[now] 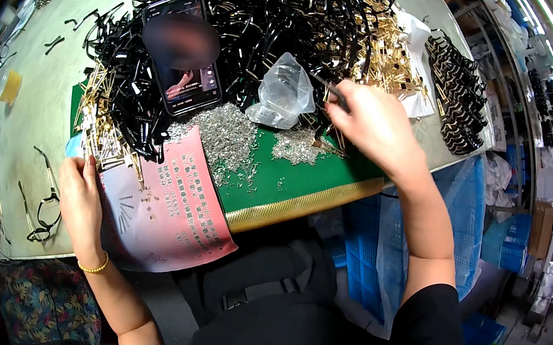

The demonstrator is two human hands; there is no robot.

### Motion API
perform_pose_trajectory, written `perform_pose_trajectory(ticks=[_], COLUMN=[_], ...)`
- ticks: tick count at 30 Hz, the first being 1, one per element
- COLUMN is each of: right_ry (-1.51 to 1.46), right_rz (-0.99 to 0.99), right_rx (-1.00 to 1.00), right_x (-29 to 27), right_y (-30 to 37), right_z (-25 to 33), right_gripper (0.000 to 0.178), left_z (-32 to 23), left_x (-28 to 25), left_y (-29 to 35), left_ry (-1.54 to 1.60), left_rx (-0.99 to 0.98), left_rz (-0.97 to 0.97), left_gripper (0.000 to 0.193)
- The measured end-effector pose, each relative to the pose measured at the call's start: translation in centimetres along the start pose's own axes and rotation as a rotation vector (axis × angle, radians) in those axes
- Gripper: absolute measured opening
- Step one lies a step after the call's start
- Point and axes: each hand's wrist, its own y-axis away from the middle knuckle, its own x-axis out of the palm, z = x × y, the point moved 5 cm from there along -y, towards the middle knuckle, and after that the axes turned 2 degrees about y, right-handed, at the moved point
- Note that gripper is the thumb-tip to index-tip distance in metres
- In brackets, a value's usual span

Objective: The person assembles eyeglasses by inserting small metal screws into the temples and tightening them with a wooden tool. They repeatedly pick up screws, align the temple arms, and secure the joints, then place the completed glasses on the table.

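My right hand (377,126) is closed around a slim dark tool (337,97), its kind not clear, beside a clear plastic bag (284,93). Just below lies a small heap of silver metal bits (296,147), and a larger heap of silver bits (221,141) spreads to its left. At the left, my left hand (79,199) has its fingertips together by the gold temple arms (104,129); whatever they pinch is too small to make out. A pink and blue printed sheet (170,211) lies next to this hand, with a few tiny gold pieces on it.
A big tangle of black eyeglass frames (249,12) covers the far middle, with a phone (180,55) resting on it. Black-and-gold frames (457,98) stand in rows at the right. One pair of glasses (44,212) lies far left. A blue crate (370,255) sits beside the table's gold-trimmed edge (300,207).
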Motion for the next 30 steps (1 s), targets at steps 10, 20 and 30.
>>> perform_pose_trajectory(ticks=[10,20,30], right_ry=[-0.171,-1.052,-1.265], right_rz=[-0.062,0.27,0.679], right_rx=[-0.013,0.047,-0.167], right_x=[-0.2,-1.3,2.9], right_y=[-0.4,7.2,8.1], right_z=[-0.9,2.7,10.3], right_gripper=[0.02,0.029,0.03], left_z=[-1.4,-4.9,-13.4], left_x=[-3.2,-3.2,0.1], left_y=[1.0,4.0,10.0], left_ry=[0.277,0.837,1.72], left_rx=[-0.159,-0.066,-0.291], left_rz=[-0.062,-0.003,0.392], left_gripper=[0.017,0.014,0.018])
